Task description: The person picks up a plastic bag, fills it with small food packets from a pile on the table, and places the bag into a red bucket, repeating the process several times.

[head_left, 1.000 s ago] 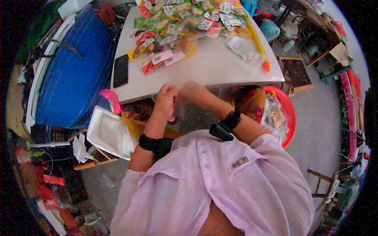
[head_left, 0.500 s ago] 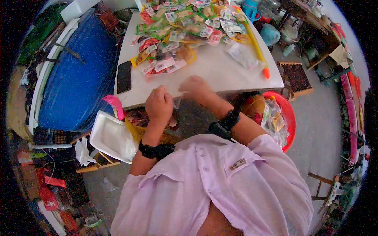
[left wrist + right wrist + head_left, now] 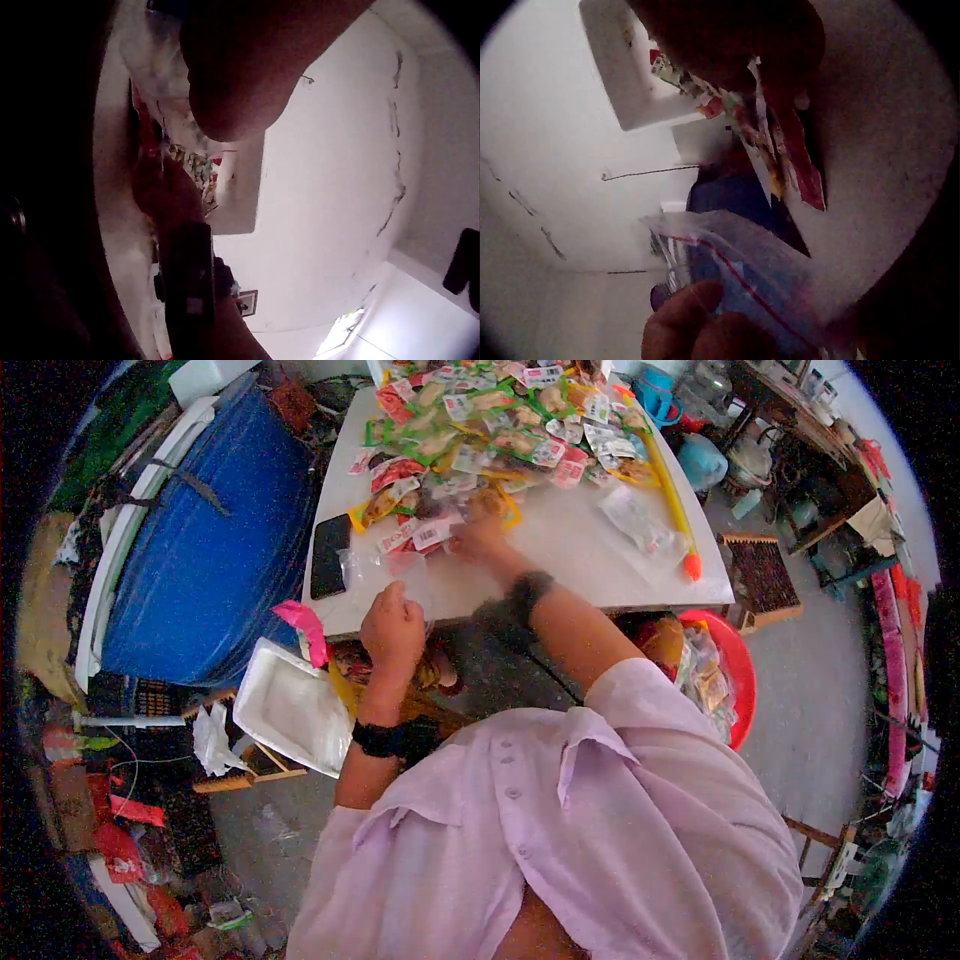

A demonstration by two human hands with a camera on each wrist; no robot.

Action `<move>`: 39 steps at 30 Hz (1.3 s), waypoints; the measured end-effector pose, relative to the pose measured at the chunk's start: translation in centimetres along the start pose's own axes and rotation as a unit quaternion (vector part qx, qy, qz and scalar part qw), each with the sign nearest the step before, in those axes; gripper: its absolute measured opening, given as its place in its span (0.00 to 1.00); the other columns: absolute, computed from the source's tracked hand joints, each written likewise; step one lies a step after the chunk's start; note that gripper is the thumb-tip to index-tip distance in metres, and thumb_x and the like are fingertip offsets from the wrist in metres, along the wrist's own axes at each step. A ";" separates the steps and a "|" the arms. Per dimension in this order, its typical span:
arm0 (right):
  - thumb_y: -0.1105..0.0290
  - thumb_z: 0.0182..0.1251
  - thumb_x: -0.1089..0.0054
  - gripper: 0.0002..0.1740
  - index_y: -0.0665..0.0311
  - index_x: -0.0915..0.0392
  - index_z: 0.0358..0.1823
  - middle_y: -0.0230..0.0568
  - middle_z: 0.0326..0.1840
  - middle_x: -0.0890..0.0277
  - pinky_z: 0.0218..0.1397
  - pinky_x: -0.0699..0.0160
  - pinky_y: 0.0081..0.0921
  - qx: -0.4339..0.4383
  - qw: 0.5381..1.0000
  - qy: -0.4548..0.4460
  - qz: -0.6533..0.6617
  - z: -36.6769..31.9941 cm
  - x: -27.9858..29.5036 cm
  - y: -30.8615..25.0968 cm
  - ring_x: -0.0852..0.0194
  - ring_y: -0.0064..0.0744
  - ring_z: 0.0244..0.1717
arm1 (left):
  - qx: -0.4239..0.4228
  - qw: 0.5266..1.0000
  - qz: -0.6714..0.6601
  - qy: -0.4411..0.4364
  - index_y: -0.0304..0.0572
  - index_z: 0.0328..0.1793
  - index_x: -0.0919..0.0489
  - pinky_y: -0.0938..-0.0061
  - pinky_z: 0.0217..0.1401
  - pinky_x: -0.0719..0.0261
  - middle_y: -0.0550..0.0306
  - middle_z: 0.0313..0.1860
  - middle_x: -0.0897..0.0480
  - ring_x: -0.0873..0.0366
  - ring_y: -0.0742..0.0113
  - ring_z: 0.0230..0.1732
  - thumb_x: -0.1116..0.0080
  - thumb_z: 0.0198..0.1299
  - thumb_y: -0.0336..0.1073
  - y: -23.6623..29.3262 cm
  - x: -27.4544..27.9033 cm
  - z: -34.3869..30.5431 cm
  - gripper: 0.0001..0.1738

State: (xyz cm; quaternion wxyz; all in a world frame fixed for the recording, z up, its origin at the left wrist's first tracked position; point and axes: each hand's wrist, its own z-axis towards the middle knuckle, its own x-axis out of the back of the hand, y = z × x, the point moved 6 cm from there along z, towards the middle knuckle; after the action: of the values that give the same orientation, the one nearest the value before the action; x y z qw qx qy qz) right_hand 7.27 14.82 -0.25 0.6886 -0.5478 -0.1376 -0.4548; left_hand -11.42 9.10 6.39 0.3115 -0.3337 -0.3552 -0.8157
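Observation:
My left hand (image 3: 393, 628) is in front of the table's near edge and pinches a clear plastic bag (image 3: 407, 569). In the right wrist view this bag (image 3: 735, 255) spreads out with a red line along it, and the left thumb and finger (image 3: 705, 322) grip its edge. My right hand (image 3: 487, 540), blurred, reaches over the near edge of a pile of sealed food packets (image 3: 500, 425). Its fingers are at packets with white labels (image 3: 434, 533) there. A red packet (image 3: 799, 157) lies right beneath this hand in the right wrist view. I cannot tell whether it grips one.
A black phone (image 3: 331, 555) lies at the table's left. Toward the right are a clear bag (image 3: 637, 522) and a yellow stick with an orange tip (image 3: 675, 500). Below the table stand a white foam box (image 3: 290, 705) on the left and a red basin (image 3: 742, 680) of packets on the right.
My hands, close together a second ago, have parted. The right hand has moved forward over the table to the packets; the clear bag now shows spread out from my left hand.

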 end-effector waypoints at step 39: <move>0.65 0.49 0.56 0.10 0.61 0.33 0.31 0.41 0.30 0.34 0.33 0.38 0.31 -0.204 0.965 -0.081 0.143 -14.5 11.1 11.1 0.37 0.36 0.31 | 0.022 0.953 -0.090 -0.289 0.39 0.43 0.33 0.63 0.39 0.33 0.44 0.36 0.28 0.30 0.50 0.36 0.56 0.45 0.35 9.1 -10.5 -0.1 0.17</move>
State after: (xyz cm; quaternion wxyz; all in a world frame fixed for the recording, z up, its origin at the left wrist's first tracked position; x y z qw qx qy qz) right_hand 17.51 -3.40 -4.81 0.6065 -0.7256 -0.0173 -0.3246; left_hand 1.43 6.82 1.69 0.1285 -0.5148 -0.4764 -0.7011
